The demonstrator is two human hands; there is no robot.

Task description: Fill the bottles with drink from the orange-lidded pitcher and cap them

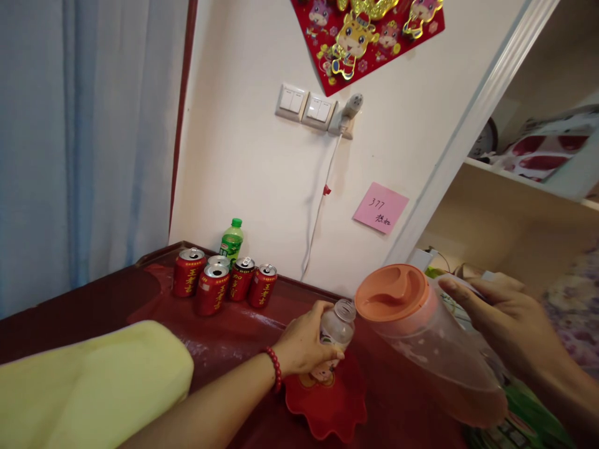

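Observation:
My left hand point(306, 342), with a red bead bracelet at the wrist, is wrapped round a clear plastic bottle point(337, 324) with no cap on its mouth. The bottle is over a red scalloped tray point(327, 408); whether it rests on the tray is hidden. Tilted toward the bottle is a clear pitcher point(444, 349) with an orange lid point(392, 292), its lid edge close beside the bottle mouth. My right hand point(508, 315) grips the pitcher by its handle. Some liquid seems to lie low in the pitcher; no stream shows between the two.
Several red drink cans point(213, 290) and a green-capped bottle point(233, 240) stand at the back left of the dark red table point(224, 349). A pale yellow rounded object point(93, 386) fills the lower left. A white cord point(321, 212) hangs down the wall. Shelves point(524, 178) are at right.

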